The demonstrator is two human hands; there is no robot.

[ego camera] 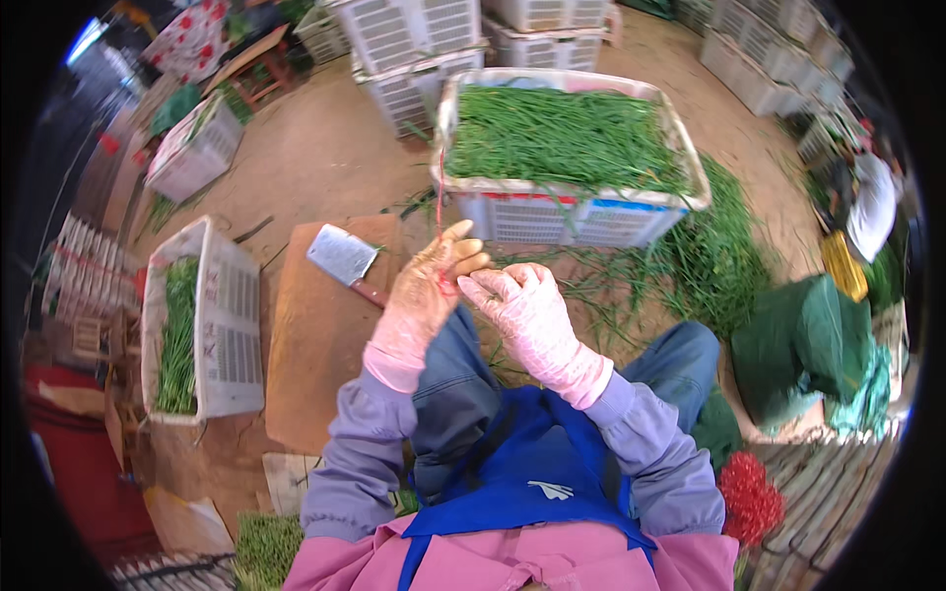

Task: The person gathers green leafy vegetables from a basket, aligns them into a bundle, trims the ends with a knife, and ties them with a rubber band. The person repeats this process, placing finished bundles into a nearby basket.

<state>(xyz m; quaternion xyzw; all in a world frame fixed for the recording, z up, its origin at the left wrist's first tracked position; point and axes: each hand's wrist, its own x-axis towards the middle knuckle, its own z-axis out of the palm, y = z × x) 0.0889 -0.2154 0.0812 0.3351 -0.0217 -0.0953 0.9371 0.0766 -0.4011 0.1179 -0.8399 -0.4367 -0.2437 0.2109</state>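
Both hands wear pinkish gloves and meet above the lap. My left hand (429,284) has a red string (441,196) at its palm and fingers; the string runs upward from it. My right hand (521,303) has bent fingers beside the left palm, near the red loops; whether it pinches the string cannot be told. To the left, a cleaver (342,255) with a wooden handle lies on a wooden board (318,354). Beyond the hands stands a white plastic crate (573,218) heaped with long green stalks (562,137).
A white crate (229,325) of greens stands left of the board. Loose greens (713,258) are piled at the right, near a green sack (802,347). A bundle of red strings (750,499) lies lower right. A person (872,199) is at the far right; stacked crates (414,37) stand behind.
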